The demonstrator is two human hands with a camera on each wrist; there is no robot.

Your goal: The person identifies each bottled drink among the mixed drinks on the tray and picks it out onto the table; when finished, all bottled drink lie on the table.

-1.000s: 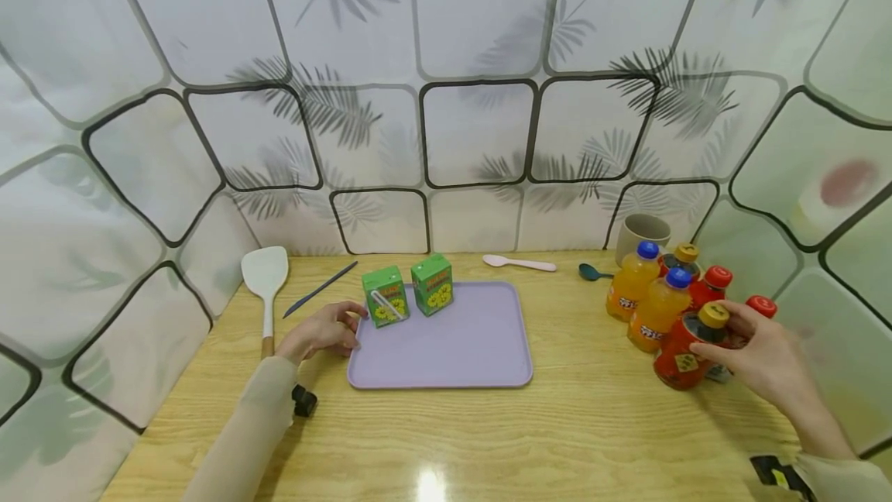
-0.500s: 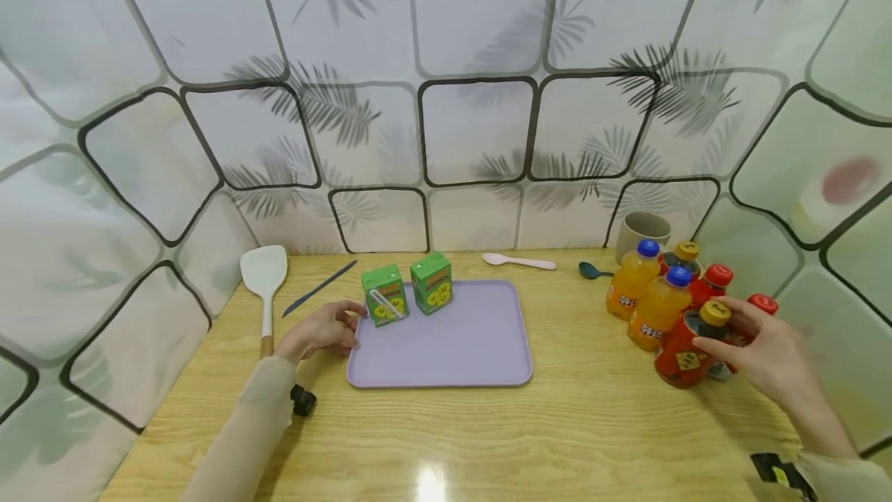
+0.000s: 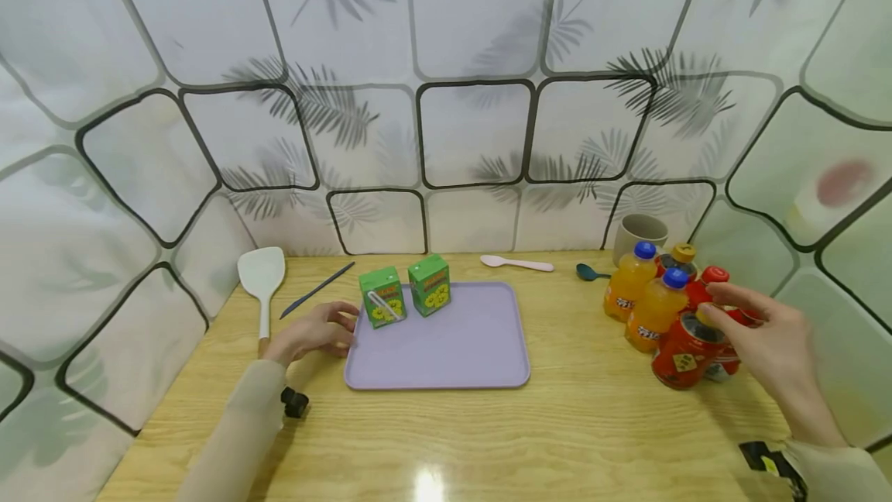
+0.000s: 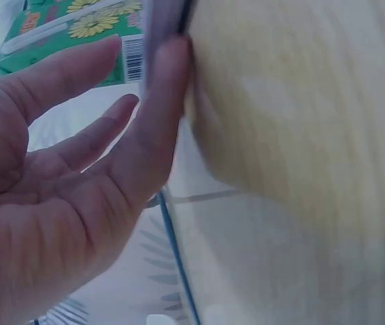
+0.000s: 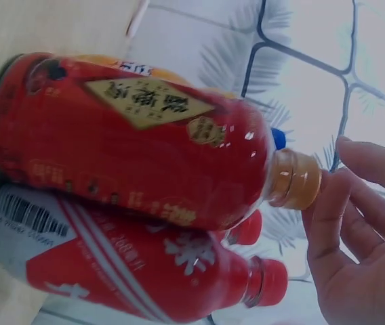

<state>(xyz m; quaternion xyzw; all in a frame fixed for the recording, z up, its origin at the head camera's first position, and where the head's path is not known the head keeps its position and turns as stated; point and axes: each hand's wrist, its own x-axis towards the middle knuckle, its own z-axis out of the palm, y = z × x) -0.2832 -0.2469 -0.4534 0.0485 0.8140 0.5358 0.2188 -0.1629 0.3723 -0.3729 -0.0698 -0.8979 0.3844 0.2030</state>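
Note:
My left hand (image 3: 313,334) rests at the left rim of a lilac tray (image 3: 446,355), its fingers loosely bent; in the left wrist view one digit touches the rim. Two green drink cartons (image 3: 382,299) stand on the tray's back left part. My right hand (image 3: 773,339) is over a red drink bottle (image 5: 131,142) with a gold cap (image 5: 297,179). In the right wrist view the thumb is clear of the cap, while the bent fingers lie close beside it; whether they touch is unclear. The bottle stands upright on the table.
Crowded around it are orange drink bottles (image 3: 653,312) and other red bottles (image 5: 111,264), with a beige mug (image 3: 637,235) behind. A dark spoon (image 3: 591,273) and a pink spoon (image 3: 517,263) lie at the back. At left are a white turner (image 3: 262,277) and a blue stick (image 3: 317,290).
My right hand has risen from the bottle's neck and its thumb has come away from the gold cap. The bottle stays in place. My left hand remains at the tray.

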